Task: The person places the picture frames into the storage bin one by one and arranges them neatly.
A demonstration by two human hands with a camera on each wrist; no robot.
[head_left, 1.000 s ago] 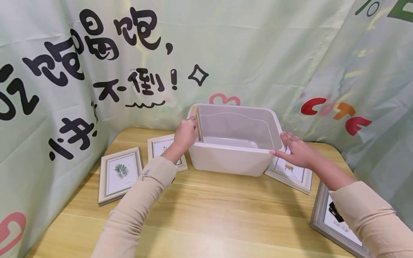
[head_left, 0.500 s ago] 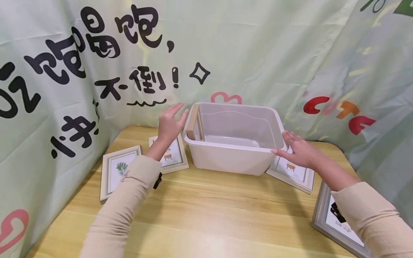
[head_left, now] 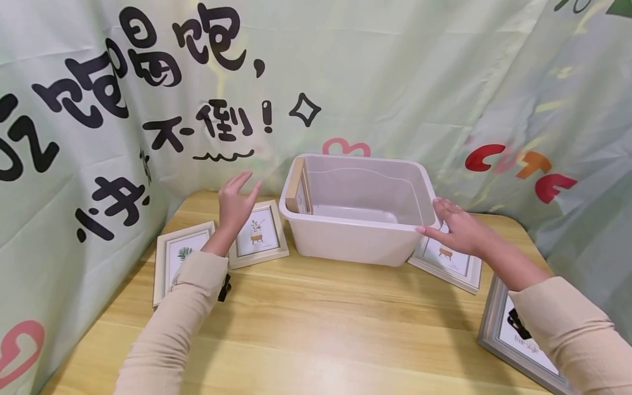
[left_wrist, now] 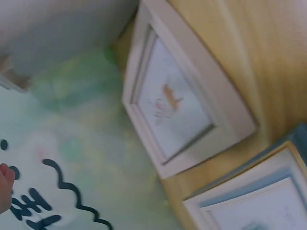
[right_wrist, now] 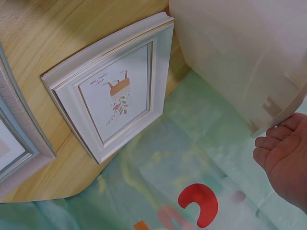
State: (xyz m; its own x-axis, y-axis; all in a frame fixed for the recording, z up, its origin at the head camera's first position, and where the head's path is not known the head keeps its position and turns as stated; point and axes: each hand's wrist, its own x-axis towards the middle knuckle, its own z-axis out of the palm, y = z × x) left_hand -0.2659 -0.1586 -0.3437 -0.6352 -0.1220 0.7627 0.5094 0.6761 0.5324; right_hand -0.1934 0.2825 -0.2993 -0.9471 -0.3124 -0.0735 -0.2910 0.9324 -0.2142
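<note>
A pale grey plastic storage bin [head_left: 355, 238] stands at the back of the table. Against its inner left wall, at least one wooden photo frame [head_left: 297, 185] stands on edge. My left hand [head_left: 234, 204] hovers with spread fingers and holds nothing. It is nearest a cream photo frame [head_left: 259, 235] with a potted-plant print, lying left of the bin. My right hand [head_left: 459, 227] grips the bin's right rim at the front corner, thumb in front and fingers along the side. In the right wrist view its fingers [right_wrist: 276, 139] bend at the rim.
Far left lies a leaf-print frame [head_left: 165, 258], partly behind my sleeve. A white frame [right_wrist: 112, 88] lies beside the bin's right side, and a grey frame [head_left: 494, 329] is at the right, partly under my arm. A printed curtain [head_left: 385, 82] surrounds the wooden table [head_left: 316, 329].
My left hand has let go of the wooden photo frame inside the bin and moved left, out over the cream frame. My right hand has stayed on the rim.
</note>
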